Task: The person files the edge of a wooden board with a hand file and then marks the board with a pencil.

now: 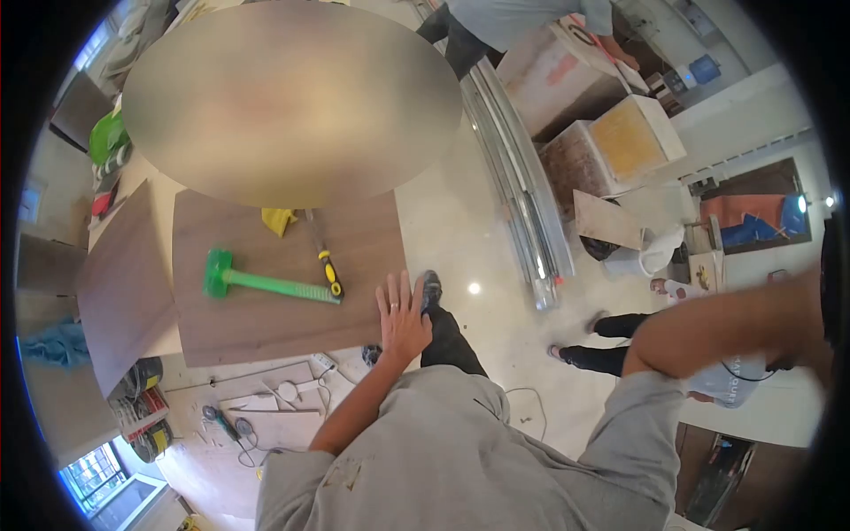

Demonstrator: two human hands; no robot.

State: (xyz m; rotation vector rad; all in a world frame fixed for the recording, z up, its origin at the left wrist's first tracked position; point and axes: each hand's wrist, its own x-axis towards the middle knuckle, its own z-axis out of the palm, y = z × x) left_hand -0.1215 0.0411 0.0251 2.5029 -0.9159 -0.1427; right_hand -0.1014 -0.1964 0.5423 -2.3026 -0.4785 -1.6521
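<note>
My left hand lies palm down with its fingers stretched out, at the right edge of a brown wood-look panel. It holds nothing. On that panel, a green mallet points its handle toward my hand. Beside the handle's end lies a tool with a black and yellow handle and a narrow metal shaft; its far end is hidden by a blurred oval. A yellow piece shows partly below the blur. My right arm is raised at the far right, and its hand is out of view.
Long metal profiles lie on the floor to the right, near dusty boxes and a white bucket. An angle grinder and cables are at lower left. One person stands at the top, another at right.
</note>
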